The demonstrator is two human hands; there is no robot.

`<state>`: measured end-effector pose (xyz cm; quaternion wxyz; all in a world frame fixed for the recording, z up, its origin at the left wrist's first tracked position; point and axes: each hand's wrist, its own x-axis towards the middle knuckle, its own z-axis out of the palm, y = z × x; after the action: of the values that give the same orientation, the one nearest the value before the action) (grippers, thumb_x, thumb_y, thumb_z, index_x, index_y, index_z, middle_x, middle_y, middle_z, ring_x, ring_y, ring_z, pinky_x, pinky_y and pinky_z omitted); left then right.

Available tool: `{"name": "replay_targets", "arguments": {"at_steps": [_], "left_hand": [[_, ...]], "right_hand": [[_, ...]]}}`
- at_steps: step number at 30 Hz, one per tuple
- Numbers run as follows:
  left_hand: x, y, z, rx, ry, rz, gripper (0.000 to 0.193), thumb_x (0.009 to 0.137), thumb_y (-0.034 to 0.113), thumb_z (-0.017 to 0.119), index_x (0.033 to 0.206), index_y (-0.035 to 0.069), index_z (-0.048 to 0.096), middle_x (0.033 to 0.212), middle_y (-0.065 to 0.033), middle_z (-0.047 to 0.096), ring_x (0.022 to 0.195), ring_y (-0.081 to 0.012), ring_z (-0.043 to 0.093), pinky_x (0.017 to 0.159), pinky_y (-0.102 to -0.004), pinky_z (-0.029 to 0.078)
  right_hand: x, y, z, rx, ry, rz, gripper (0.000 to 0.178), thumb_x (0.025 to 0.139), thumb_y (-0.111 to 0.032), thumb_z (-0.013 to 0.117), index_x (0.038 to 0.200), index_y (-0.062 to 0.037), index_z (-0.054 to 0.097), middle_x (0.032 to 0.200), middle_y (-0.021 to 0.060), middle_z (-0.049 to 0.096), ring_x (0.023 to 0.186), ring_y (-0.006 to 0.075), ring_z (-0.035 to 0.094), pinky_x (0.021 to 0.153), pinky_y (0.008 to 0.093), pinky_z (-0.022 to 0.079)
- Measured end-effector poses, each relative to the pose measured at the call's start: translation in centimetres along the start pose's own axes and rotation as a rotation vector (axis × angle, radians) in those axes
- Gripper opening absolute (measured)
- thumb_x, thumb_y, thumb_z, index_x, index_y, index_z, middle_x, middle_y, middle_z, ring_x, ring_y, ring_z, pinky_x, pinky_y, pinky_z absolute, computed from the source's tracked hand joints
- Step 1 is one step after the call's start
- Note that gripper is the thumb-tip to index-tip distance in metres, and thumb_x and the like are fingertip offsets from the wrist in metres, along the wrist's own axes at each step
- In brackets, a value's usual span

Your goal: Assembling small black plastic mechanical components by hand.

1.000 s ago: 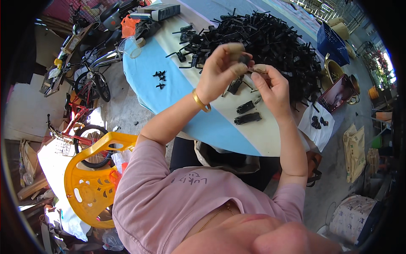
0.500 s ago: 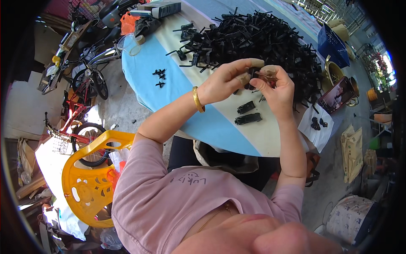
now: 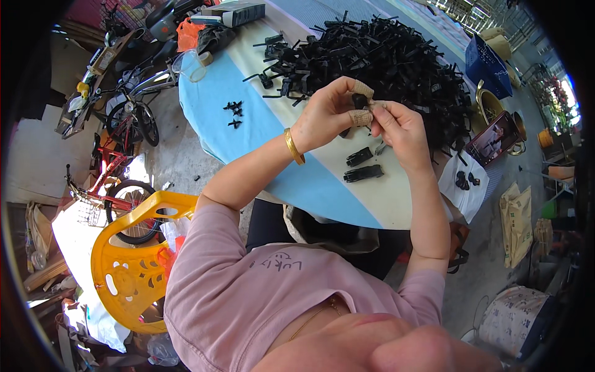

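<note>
Here, the desk [image 3: 242, 87] is being partly covered by heaped black parts [image 3: 378, 59]; near them, the right hand [image 3: 403, 131] is being held pinched, its hold unclear, against the left hand [image 3: 325, 116], in whose nearly closed grip a small dark piece [image 3: 359, 101] is being held.

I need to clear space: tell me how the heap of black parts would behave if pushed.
The heap would probably spread unevenly rather than move as one block, since it looks loosely piled. It may snag within itself, with thin prongs jutting out. Angular strays along its edge would likely slide rather than roll.
</note>
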<state>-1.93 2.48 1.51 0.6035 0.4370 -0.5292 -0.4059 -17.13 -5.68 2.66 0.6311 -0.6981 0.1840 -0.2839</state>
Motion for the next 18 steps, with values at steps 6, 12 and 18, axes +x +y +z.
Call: {"name": "replay_targets", "arguments": {"at_steps": [6, 12, 18], "left_hand": [[-0.1, -0.8, 0.2, -0.003, 0.062, 0.046, 0.022, 0.080, -0.003, 0.059, 0.099, 0.001, 0.048, 0.099, -0.0065, 0.058, 0.088, -0.0102, 0.056, 0.077, -0.0242, 0.048], [-0.7, -1.2, 0.8, 0.262, 0.117, 0.258, 0.017, 0.080, -0.004, 0.058, 0.095, -0.001, 0.051, 0.101, -0.0092, 0.057, 0.086, -0.0105, 0.056, 0.075, -0.0235, 0.050], [0.2, -0.8, 0.9, -0.091, 0.117, 0.112, 0.028, 0.081, -0.002, 0.056, 0.108, 0.000, 0.048, 0.092, -0.0066, 0.059, 0.074, -0.0108, 0.059, 0.061, -0.0227, 0.050]], "right_hand": [[-0.2, 1.1, 0.5, -0.078, 0.059, -0.011, 0.017, 0.090, -0.013, 0.049, 0.092, -0.0001, 0.060, 0.061, -0.0029, 0.050, 0.048, -0.0004, 0.034, 0.043, 0.0148, 0.024], [-0.7, 0.6, 1.1, -0.152, 0.094, -0.082, 0.017, 0.090, -0.014, 0.050, 0.090, -0.0012, 0.061, 0.059, -0.0045, 0.047, 0.051, 0.0004, 0.037, 0.045, 0.0148, 0.026], [0.1, -0.1, -0.4, 0.023, 0.086, 0.080, 0.016, 0.088, -0.013, 0.053, 0.092, 0.0002, 0.060, 0.066, -0.0028, 0.052, 0.054, 0.0014, 0.042, 0.048, 0.0148, 0.031]]}}
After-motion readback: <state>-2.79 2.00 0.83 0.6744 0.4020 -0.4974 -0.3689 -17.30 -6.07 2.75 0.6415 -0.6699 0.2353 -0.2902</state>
